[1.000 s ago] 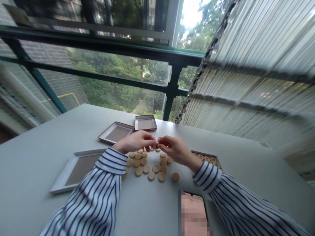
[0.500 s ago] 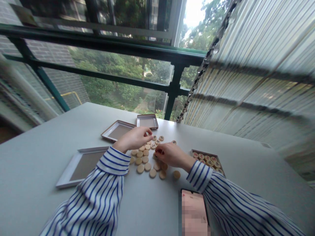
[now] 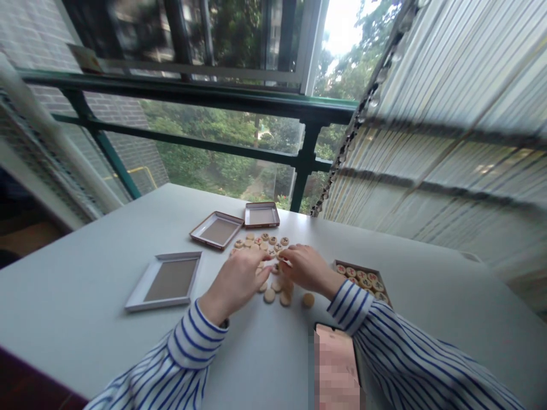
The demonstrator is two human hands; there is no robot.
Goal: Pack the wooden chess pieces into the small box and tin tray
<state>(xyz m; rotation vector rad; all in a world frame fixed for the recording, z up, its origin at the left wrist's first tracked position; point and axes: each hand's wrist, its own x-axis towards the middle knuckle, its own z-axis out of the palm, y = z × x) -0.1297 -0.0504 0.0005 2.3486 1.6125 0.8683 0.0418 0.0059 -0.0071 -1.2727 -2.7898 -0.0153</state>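
Round wooden pieces (image 3: 269,295) lie spread on the white table, some blank side up, others showing red or dark characters. Over the left part of them is my left hand (image 3: 240,277), palm down, its thumb and fingers apart, with nothing visible in it. Just right of it, my right hand (image 3: 308,267) has its thumb and fingertips pinched together over the pieces; what they hold, if anything, is too small to make out. A lone piece (image 3: 307,300) rests below my right wrist. An open box (image 3: 359,265) at the right contains several pieces with characters.
Three shallow trays stand at the left and back: a white-edged one (image 3: 171,282), a brown-edged one (image 3: 217,229) and a smaller one (image 3: 261,214). A phone (image 3: 337,364) lies near my right sleeve. Beyond the table (image 3: 85,267) are a green railing and a curtain.
My left hand has come back toward me and lower, uncovering pieces near the trays. My right fingertips have moved slightly up and right. The camera view has shifted a little.
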